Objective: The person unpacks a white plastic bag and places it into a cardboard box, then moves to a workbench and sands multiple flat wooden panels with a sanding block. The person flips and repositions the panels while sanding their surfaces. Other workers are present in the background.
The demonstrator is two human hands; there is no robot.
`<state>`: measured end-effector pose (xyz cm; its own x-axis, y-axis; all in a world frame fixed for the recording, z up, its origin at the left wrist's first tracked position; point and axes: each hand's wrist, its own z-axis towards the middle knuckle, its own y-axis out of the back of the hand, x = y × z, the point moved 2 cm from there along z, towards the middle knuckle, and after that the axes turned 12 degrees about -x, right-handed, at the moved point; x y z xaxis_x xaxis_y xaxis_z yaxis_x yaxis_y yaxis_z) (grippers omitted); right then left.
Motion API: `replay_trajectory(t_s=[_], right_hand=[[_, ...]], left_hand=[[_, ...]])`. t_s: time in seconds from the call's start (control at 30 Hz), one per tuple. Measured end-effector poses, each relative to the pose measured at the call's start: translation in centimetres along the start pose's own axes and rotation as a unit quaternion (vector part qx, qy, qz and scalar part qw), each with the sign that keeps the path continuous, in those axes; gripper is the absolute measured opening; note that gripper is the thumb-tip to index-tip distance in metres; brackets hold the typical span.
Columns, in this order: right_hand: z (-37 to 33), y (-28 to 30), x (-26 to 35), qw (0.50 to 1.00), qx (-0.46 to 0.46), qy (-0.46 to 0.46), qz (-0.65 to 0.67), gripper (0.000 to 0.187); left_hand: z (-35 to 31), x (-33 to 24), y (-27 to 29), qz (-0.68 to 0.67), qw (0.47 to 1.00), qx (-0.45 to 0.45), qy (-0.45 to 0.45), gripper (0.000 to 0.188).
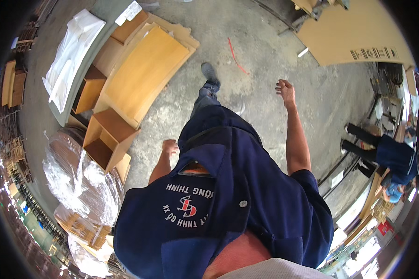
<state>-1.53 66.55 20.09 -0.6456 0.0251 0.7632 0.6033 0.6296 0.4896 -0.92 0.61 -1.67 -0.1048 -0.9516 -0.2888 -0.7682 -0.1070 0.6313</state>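
Note:
My right hand (286, 93) is held out ahead over the concrete floor, its fingers loosely bent and apart, with nothing in it. Low at my left side hangs my left hand (170, 147), small in view and partly turned away. Its fingers look loosely curled, and I see no object in them. Closest to that hand is an open brown wooden box (111, 137), standing on the floor to my left. Beyond the box lies a flat wooden panel (144, 69) on cardboard (184, 39). Neither hand touches these things. One shoe (208, 71) is stepped forward.
Round stacked pieces in clear plastic wrap (84, 181) stand at the left. White foam sheeting (74, 56) lies farther out. A large cardboard sheet (354, 32) is at the far right. A red strip (236, 56) lies ahead. Another person (391, 156) stands at the right.

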Motion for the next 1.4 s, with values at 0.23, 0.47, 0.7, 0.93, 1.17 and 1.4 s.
replay_trajectory(t_s=[0.23,0.47,0.7,0.93,1.17,1.4], right_hand=[[14.0,-11.4,7.4,0.994,0.039,-0.098,0.021,0.034],[27.7,-18.7,16.3,0.987,0.093,-0.005,-0.131,0.033],[46.1,-37.0,32.9,0.902,0.144,0.266,-0.309,0.040],[58.4,-64.6,45.6,0.834,0.135,0.396,-0.360,0.068],[66.9,-84.0,52.1,0.474,0.023,0.753,-0.456,0.063],[74.0,-87.7,52.7,0.556,0.120,0.647,-0.508,0.038]], left_hand=[[21.7,-10.8,20.5,-0.089,0.996,0.003,0.022,0.021],[33.5,-32.4,57.2,-0.531,0.801,-0.275,-0.020,0.036],[45.2,-37.5,59.9,-0.583,0.754,-0.302,-0.024,0.028],[52.5,-39.1,52.0,-0.563,0.751,-0.314,0.146,0.023],[54.8,-42.2,41.8,-0.487,0.703,-0.312,0.414,0.023],[56.4,-42.7,42.8,-0.503,0.674,-0.334,0.426,0.017]])
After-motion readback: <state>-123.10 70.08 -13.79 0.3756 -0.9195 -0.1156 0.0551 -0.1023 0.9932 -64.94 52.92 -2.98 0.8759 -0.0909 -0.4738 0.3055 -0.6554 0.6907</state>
